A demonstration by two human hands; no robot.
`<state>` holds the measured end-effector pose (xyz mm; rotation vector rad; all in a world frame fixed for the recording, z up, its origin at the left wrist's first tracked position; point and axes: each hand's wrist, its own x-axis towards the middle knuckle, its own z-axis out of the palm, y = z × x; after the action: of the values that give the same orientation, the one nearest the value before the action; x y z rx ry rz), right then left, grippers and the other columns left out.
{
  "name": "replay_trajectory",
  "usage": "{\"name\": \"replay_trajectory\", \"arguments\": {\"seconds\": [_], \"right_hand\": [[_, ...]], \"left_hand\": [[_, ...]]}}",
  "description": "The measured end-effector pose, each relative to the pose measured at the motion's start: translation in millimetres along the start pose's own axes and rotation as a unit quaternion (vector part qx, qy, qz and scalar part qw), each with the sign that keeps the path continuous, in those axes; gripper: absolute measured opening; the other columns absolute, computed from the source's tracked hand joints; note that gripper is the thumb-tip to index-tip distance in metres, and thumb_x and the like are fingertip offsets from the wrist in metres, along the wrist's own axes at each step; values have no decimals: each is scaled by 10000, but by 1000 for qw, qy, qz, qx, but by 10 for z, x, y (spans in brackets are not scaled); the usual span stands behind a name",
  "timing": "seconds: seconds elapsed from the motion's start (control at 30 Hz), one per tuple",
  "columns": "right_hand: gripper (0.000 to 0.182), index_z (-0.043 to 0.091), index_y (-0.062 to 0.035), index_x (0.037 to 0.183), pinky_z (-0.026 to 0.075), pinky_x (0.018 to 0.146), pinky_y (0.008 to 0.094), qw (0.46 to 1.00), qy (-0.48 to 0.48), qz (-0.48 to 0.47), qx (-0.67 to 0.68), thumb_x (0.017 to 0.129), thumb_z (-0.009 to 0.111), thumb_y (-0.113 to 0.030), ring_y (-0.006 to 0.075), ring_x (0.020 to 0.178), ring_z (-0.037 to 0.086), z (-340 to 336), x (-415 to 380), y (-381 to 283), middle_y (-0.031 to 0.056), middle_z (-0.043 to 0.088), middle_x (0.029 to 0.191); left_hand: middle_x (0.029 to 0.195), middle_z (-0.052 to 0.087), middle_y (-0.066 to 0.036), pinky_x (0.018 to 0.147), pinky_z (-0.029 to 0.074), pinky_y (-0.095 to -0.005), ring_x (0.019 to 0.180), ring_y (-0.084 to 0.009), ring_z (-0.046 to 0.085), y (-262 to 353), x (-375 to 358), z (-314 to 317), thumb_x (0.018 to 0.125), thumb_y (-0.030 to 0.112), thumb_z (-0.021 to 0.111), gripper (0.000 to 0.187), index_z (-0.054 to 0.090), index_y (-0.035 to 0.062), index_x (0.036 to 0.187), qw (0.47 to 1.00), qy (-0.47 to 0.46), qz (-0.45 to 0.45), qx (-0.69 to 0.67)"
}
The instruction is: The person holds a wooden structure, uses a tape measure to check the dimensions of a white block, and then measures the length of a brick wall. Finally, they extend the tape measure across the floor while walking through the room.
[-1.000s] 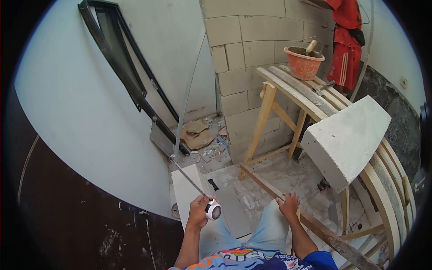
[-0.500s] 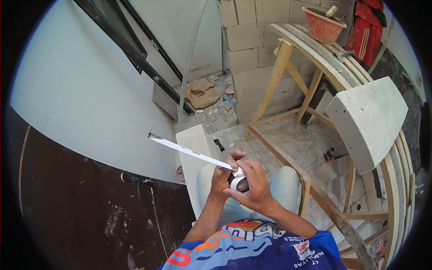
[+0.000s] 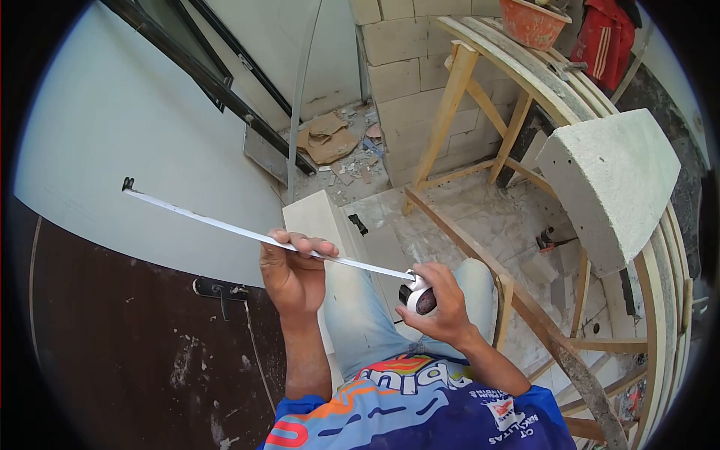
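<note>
My right hand (image 3: 442, 304) is wrapped round the white and dark case of a tape measure (image 3: 417, 296), above my knees. From its mouth the white blade (image 3: 202, 218) runs out to the upper left, ending in a dark hook in front of the pale wall panel. Partway along, my left hand (image 3: 294, 274) pinches the blade between thumb and fingers. Below the blade, a pale block (image 3: 321, 217) lies beside my left leg, and a small black object (image 3: 358, 223) is near it.
At right a large pale block (image 3: 611, 187) rests on a curved wooden frame (image 3: 517, 79), with an orange tub (image 3: 531, 26) farther back. A power drill (image 3: 547, 240) lies on the floor. A dark door with a handle (image 3: 219, 289) is at left; cardboard (image 3: 328, 140) lies among rubble.
My hands have moved apart. The left went left along the blade, and more blade now extends out of the case. The right hand shifted slightly right with the case.
</note>
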<state>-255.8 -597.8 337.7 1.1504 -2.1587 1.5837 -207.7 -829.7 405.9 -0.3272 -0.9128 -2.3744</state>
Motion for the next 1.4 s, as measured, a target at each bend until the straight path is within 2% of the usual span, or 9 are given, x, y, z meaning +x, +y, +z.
{"name": "replay_trajectory", "arguments": {"seconds": [0.33,0.5,0.77,0.87,1.0,1.13,1.23,1.3,1.4], "right_hand": [[579,583,-35,1198,477,710,315,960,-205,174,72,650,739,-140,235,794,581,-233,-397,135,120,590,984],[437,631,-24,1096,473,707,328,924,-281,232,115,708,732,-198,252,782,604,-316,-670,290,125,601,878],[303,660,16,1066,469,684,261,823,-295,420,246,812,677,-149,109,757,602,-392,-1043,316,54,661,849],[290,654,23,1075,470,644,248,792,-295,460,274,837,648,-142,102,724,610,-414,-1207,345,49,666,823],[328,658,31,1091,455,674,243,747,-272,517,317,828,654,-164,99,755,590,-401,-1242,366,51,659,868],[307,664,21,1066,454,660,248,746,-223,528,339,834,651,-179,103,733,586,-313,-1144,351,45,651,848],[295,664,21,1051,455,657,252,771,-201,507,329,839,648,-183,103,730,584,-260,-1039,338,42,645,834],[277,663,21,1034,452,623,251,771,-173,515,333,846,641,-180,97,693,576,-194,-1006,347,38,635,815],[277,655,22,1043,444,574,246,756,-148,526,360,857,634,-183,93,649,568,-82,-940,337,36,627,797]], "left_hand": [[914,648,-112,705,562,-397,777,-241,661,949,544,-81,981,263,569,298,582,-13,1091,915,284,92,271],[1009,646,-178,759,578,-390,869,-275,669,1378,1117,-419,945,144,609,301,554,-85,1133,885,291,98,349],[1055,637,-226,877,582,-424,937,-337,675,1911,1713,-1403,922,23,578,318,510,-163,1171,853,361,99,364],[1261,529,-259,935,551,-442,1088,-372,606,2063,1607,-1728,938,65,563,424,433,-149,1280,852,389,156,312],[1393,450,-234,1007,455,-470,1244,-376,500,1551,896,-1917,972,257,541,574,352,-87,1391,832,387,107,383],[1228,568,-113,839,487,-390,1118,-241,567,278,-593,-2368,928,436,607,614,466,1,1338,746,355,-221,517],[1395,443,-314,1059,375,-393,1298,-370,460,-492,-1645,-2430,918,464,598,796,356,-133,1386,621,232,-403,631],[1345,489,-313,1053,384,-399,1275,-351,488,-694,-1732,-1819,907,375,645,698,431,-135,1333,603,321,-294,669],[1286,539,-296,1037,399,-391,1233,-340,522,-575,-1542,-1248,888,264,686,571,508,-123,1268,670,175,-211,690]]}}
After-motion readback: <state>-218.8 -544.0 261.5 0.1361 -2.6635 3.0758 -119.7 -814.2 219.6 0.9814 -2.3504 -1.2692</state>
